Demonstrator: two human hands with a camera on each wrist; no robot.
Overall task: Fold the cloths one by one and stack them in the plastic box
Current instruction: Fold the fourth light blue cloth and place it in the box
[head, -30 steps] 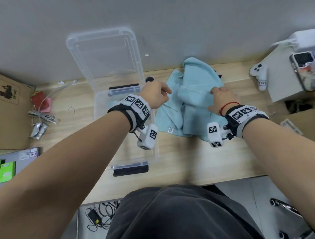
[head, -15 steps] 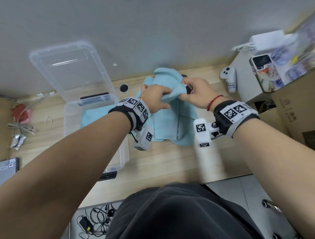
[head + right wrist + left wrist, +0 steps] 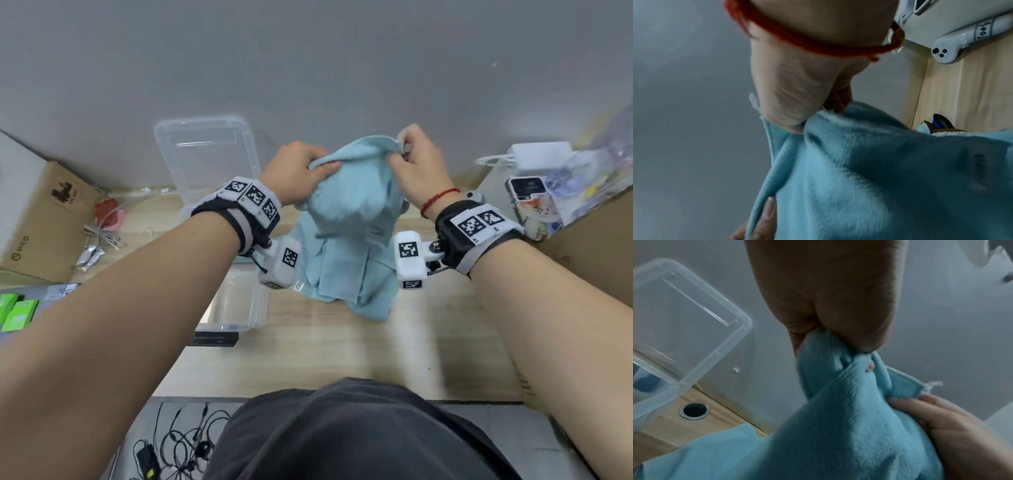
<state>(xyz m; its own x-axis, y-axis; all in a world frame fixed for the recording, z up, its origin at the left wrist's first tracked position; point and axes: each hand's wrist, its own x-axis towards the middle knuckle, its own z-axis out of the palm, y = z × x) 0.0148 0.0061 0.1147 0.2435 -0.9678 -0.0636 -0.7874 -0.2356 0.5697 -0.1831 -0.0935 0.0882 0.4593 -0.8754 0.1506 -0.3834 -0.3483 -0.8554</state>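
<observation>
A light blue cloth (image 3: 352,202) hangs lifted above the wooden table, its lower part still draped on other blue cloths (image 3: 346,274) lying there. My left hand (image 3: 301,171) grips the cloth's top edge on the left; the left wrist view shows the cloth (image 3: 838,402) bunched in my fist (image 3: 828,305). My right hand (image 3: 414,161) pinches the top edge at the right corner, also seen in the right wrist view with the cloth (image 3: 859,170) under the hand (image 3: 797,89). The clear plastic box (image 3: 236,301) sits left of the cloths, its lid (image 3: 205,154) leaning on the wall.
A cardboard box (image 3: 41,219) and cables (image 3: 102,233) lie at the left. A phone (image 3: 527,192), a white charger (image 3: 537,154) and a white controller (image 3: 962,40) sit at the right beside another cardboard box (image 3: 589,233). A grommet hole (image 3: 692,410) is in the table.
Both hands took hold of the top cloth on the pile and raised it off the table toward the wall, then drew apart along its top edge.
</observation>
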